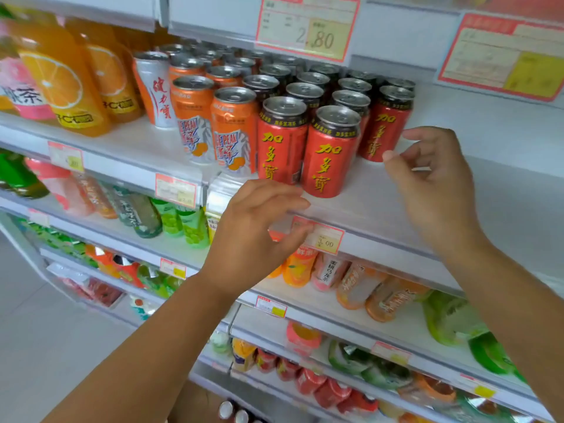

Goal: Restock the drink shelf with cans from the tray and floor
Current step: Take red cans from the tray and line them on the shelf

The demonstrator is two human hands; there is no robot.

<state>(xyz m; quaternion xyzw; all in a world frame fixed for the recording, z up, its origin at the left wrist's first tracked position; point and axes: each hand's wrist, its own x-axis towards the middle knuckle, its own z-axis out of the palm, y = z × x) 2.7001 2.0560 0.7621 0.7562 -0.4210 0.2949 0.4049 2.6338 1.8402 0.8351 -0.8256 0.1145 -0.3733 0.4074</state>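
On the upper shelf [457, 190], red cans [331, 154] stand upright in rows, with orange cans [235, 132] close against them on the left. Right grip [433, 184]: fingers loosely curled, apart, holding nothing, just beside the rightmost front can. Left grip [253, 239]: fingers relaxed, holding nothing, before the shelf's front edge, partly covering a price tag [326, 239]. Two can tops [232, 412] show at the bottom edge.

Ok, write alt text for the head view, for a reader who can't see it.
The left hand and right hand, both empty, hover at the front of a store shelf beside rows of red cans. Orange cans and juice bottles stand to their left.
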